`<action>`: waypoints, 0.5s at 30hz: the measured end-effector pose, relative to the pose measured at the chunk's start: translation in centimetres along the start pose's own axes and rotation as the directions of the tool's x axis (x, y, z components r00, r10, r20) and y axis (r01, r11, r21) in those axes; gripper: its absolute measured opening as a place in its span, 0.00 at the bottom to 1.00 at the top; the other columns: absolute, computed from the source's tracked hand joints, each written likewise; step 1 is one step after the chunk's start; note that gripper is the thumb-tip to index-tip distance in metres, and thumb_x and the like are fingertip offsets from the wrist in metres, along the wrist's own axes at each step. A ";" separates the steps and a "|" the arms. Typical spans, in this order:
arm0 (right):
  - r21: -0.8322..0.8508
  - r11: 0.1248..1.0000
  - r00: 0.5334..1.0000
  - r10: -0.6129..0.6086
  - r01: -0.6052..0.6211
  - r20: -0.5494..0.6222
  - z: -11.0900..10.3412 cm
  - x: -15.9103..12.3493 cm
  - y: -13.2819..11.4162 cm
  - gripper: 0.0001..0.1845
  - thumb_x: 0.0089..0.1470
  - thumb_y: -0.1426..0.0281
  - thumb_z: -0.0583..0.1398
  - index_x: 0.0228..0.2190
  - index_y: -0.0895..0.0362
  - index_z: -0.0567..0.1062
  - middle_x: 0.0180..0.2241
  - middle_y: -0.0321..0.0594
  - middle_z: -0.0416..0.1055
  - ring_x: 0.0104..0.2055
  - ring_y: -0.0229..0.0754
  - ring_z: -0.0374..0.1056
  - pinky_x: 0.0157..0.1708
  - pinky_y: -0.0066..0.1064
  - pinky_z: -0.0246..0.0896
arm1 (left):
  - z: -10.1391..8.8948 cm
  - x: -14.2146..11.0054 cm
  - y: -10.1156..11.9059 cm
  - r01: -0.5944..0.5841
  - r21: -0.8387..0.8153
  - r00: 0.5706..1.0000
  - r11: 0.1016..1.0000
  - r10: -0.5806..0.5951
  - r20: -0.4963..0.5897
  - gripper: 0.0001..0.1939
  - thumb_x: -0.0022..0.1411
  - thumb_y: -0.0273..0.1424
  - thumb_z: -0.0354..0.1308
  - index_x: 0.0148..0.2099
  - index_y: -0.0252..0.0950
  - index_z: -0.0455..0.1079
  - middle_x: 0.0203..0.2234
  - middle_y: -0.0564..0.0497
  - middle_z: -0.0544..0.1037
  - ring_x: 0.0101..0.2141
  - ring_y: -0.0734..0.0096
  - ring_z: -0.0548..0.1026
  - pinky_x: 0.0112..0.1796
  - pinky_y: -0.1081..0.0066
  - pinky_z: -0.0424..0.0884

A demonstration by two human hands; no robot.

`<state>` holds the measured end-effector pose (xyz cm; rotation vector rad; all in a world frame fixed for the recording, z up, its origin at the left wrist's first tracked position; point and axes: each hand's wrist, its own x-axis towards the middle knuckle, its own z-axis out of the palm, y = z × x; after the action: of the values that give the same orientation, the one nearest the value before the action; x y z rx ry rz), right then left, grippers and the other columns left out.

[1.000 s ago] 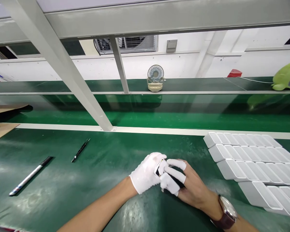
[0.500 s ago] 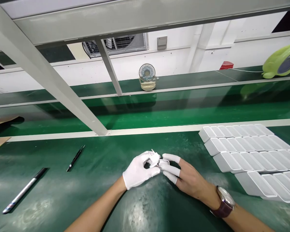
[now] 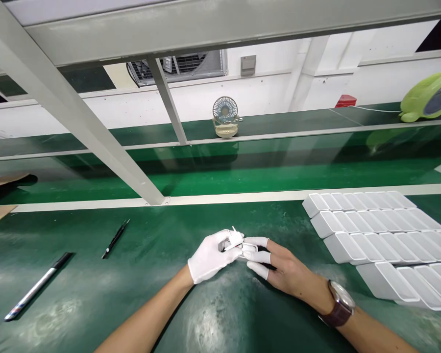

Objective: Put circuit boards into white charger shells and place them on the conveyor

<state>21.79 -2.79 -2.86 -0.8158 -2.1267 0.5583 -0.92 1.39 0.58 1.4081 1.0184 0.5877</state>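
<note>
My left hand (image 3: pixel 209 256), in a white glove, is closed around a small white part (image 3: pixel 235 239) with thin prongs sticking up. My right hand (image 3: pixel 282 267) is bare except for white finger cots on the fingertips, and those fingers pinch the same small white part from the right. Both hands meet low over the green bench mat (image 3: pixel 95 304). A brown-strapped watch (image 3: pixel 338 304) is on my right wrist.
Rows of white rectangular cases (image 3: pixel 375 235) lie at the right. A marker pen (image 3: pixel 36 287) and black tweezers (image 3: pixel 114 239) lie at the left. A slanted metal post (image 3: pixel 95 142) meets the bench rail. Small fans (image 3: pixel 225 116) stand on the far shelf.
My hands have lifted the small white part up from between my palms, so its prongs now show. The view shifted slightly; the hands stay in the same spot.
</note>
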 end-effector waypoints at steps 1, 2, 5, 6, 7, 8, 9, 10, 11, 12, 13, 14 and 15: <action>-0.003 1.000 1.000 0.001 0.000 0.012 0.0 0.0 0.1 0.23 0.63 0.75 0.60 0.58 0.49 0.68 0.58 0.47 0.66 0.57 0.45 0.68 0.54 0.37 0.70 | 0.0 0.0 0.0 0.013 -0.027 1.000 1.000 -0.013 0.005 0.20 0.59 0.40 0.65 0.49 0.32 0.73 0.40 0.45 0.79 0.41 0.62 0.77 0.42 0.66 0.72; -0.014 1.000 1.000 0.000 0.001 0.019 0.0 0.0 0.1 0.24 0.63 0.74 0.60 0.58 0.48 0.68 0.58 0.46 0.65 0.57 0.45 0.68 0.54 0.37 0.70 | -0.1 0.1 0.1 0.022 -0.054 1.000 0.998 -0.021 0.013 0.22 0.57 0.41 0.67 0.49 0.32 0.73 0.40 0.45 0.79 0.41 0.62 0.77 0.43 0.65 0.72; -0.048 0.999 1.000 -0.023 0.023 0.009 0.5 -0.1 0.3 0.25 0.63 0.74 0.59 0.59 0.48 0.67 0.58 0.46 0.66 0.56 0.44 0.69 0.54 0.37 0.70 | -0.5 0.3 -0.2 0.031 -0.141 0.998 0.989 -0.022 0.060 0.32 0.48 0.41 0.73 0.52 0.32 0.71 0.42 0.45 0.78 0.44 0.59 0.76 0.46 0.62 0.71; -0.055 0.998 1.000 -0.030 0.030 -0.004 0.6 -0.1 0.3 0.25 0.63 0.75 0.59 0.59 0.48 0.67 0.58 0.46 0.66 0.56 0.44 0.69 0.54 0.37 0.70 | -0.6 0.3 -0.3 0.024 -0.168 0.997 0.985 -0.011 0.077 0.37 0.44 0.42 0.75 0.54 0.32 0.70 0.44 0.44 0.77 0.45 0.57 0.76 0.47 0.61 0.71; -0.059 0.998 0.999 -0.036 0.035 -0.017 0.8 0.0 0.3 0.25 0.63 0.75 0.59 0.59 0.49 0.67 0.57 0.46 0.67 0.56 0.43 0.69 0.55 0.37 0.70 | -0.7 0.3 -0.5 0.007 -0.194 0.996 0.981 0.010 0.087 0.42 0.42 0.44 0.76 0.56 0.33 0.68 0.46 0.43 0.77 0.47 0.54 0.75 0.49 0.59 0.70; -0.064 0.997 0.999 -0.043 0.041 -0.026 0.8 0.1 0.3 0.25 0.63 0.76 0.59 0.59 0.49 0.68 0.56 0.46 0.68 0.56 0.43 0.69 0.55 0.36 0.70 | -0.9 0.3 -0.6 -0.022 -0.218 0.995 0.976 0.042 0.089 0.45 0.41 0.46 0.76 0.58 0.33 0.67 0.48 0.41 0.76 0.49 0.52 0.74 0.51 0.58 0.69; -0.070 0.996 0.998 -0.052 0.050 -0.032 0.7 0.3 0.2 0.25 0.63 0.77 0.60 0.59 0.49 0.68 0.56 0.45 0.68 0.56 0.43 0.69 0.55 0.36 0.70 | -1.0 0.3 -0.7 -0.062 -0.235 0.993 0.970 0.084 0.083 0.47 0.42 0.50 0.75 0.60 0.33 0.65 0.50 0.40 0.75 0.51 0.51 0.73 0.53 0.56 0.68; -0.076 0.995 0.997 -0.068 0.064 -0.043 0.6 0.7 0.0 0.25 0.62 0.77 0.60 0.58 0.49 0.69 0.55 0.45 0.69 0.55 0.43 0.70 0.55 0.36 0.70 | -1.1 0.2 -0.7 -0.111 -0.246 0.989 0.963 0.132 0.070 0.48 0.43 0.53 0.73 0.61 0.33 0.64 0.52 0.38 0.74 0.52 0.49 0.73 0.54 0.55 0.67; -0.079 0.993 0.994 -0.087 0.083 -0.060 0.3 1.1 -0.2 0.26 0.61 0.78 0.61 0.58 0.49 0.69 0.54 0.45 0.70 0.55 0.43 0.70 0.54 0.36 0.70 | -1.2 0.1 -0.8 -0.161 -0.247 0.982 0.955 0.180 0.054 0.49 0.45 0.56 0.70 0.62 0.33 0.64 0.53 0.37 0.73 0.54 0.48 0.72 0.55 0.54 0.66; -0.080 0.992 0.991 -0.106 0.099 -0.082 0.0 1.5 -0.4 0.27 0.60 0.79 0.61 0.58 0.49 0.69 0.54 0.45 0.70 0.55 0.43 0.70 0.54 0.37 0.70 | -1.3 0.1 -0.8 -0.208 -0.238 0.974 0.949 0.222 0.034 0.49 0.47 0.58 0.67 0.62 0.33 0.63 0.54 0.36 0.73 0.55 0.46 0.71 0.56 0.53 0.65; -0.081 0.990 0.986 -0.126 0.118 -0.111 -0.3 2.0 -0.6 0.28 0.59 0.80 0.62 0.58 0.49 0.69 0.54 0.45 0.70 0.55 0.43 0.70 0.54 0.37 0.70 | -1.3 0.0 -0.8 -0.246 -0.222 0.967 0.944 0.255 0.012 0.49 0.48 0.60 0.65 0.62 0.32 0.63 0.55 0.35 0.72 0.56 0.45 0.70 0.56 0.52 0.65; -0.081 0.987 0.978 -0.147 0.136 -0.150 -0.5 2.4 -0.8 0.30 0.58 0.81 0.62 0.59 0.49 0.68 0.54 0.45 0.70 0.55 0.44 0.70 0.53 0.37 0.71 | -1.3 0.0 -0.8 -0.275 -0.207 0.960 0.939 0.279 -0.008 0.49 0.49 0.61 0.64 0.62 0.32 0.63 0.56 0.34 0.72 0.56 0.43 0.69 0.55 0.51 0.65; -0.080 0.985 0.967 -0.166 0.153 -0.193 -0.7 2.8 -0.9 0.31 0.57 0.82 0.62 0.59 0.49 0.68 0.54 0.45 0.71 0.55 0.45 0.70 0.53 0.38 0.71 | -1.3 0.0 -0.9 -0.294 -0.199 0.955 0.935 0.295 -0.028 0.49 0.49 0.62 0.63 0.63 0.32 0.63 0.57 0.34 0.71 0.57 0.42 0.69 0.55 0.51 0.66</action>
<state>20.63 -1.36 -0.49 -0.6964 -2.0108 0.3112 -2.25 1.99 -0.07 1.3883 0.7256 0.8844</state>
